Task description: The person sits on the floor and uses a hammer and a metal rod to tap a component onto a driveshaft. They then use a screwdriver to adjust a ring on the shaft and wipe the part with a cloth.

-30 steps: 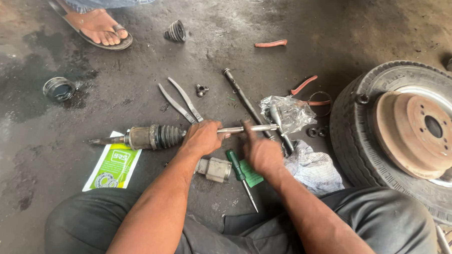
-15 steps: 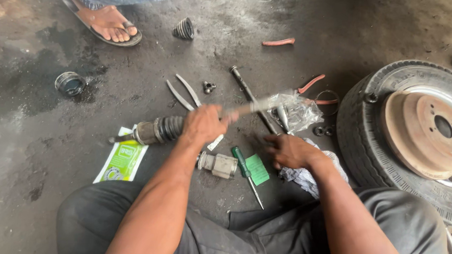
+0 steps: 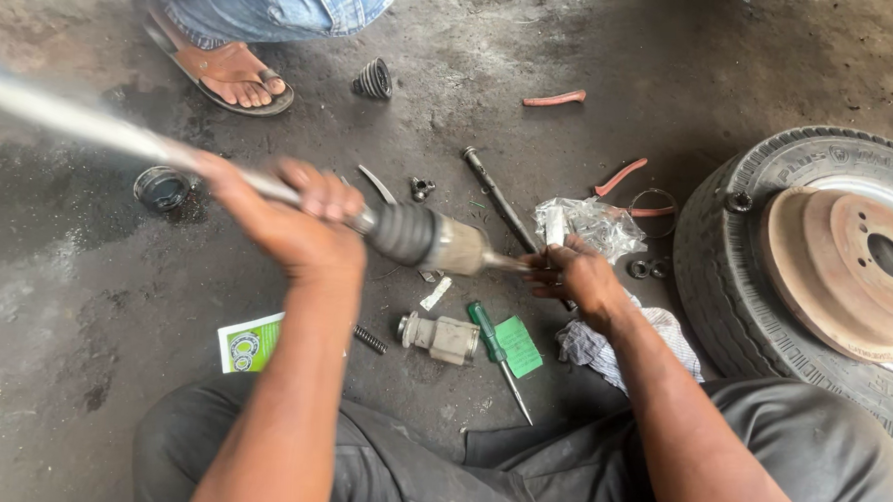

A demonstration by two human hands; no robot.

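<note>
My left hand [image 3: 287,219] grips the metal rod of a drive shaft [image 3: 95,128], lifted off the floor and blurred. Its black rubber boot [image 3: 406,234] and metal joint end [image 3: 461,250] point right. My right hand [image 3: 576,275] touches the shaft's tip, fingers closed around it. Below on the floor lie a metal joint housing [image 3: 441,337], a green-handled screwdriver [image 3: 494,356], a green card [image 3: 518,345] and a small spring [image 3: 369,339].
A tyre with a rusty drum [image 3: 830,274] lies at right. A crumpled plastic bag [image 3: 591,224], a rag [image 3: 621,341], a black bar [image 3: 493,198], red-handled pliers [image 3: 622,176], a rubber boot [image 3: 374,80], a round cup [image 3: 162,188] and a green packet [image 3: 250,341] lie around. Another person's sandalled foot [image 3: 237,80] stands at top left.
My left hand raised the drive shaft and swung it round, so the rod now points upper left. My right hand moved up from the floor to the shaft's tip.
</note>
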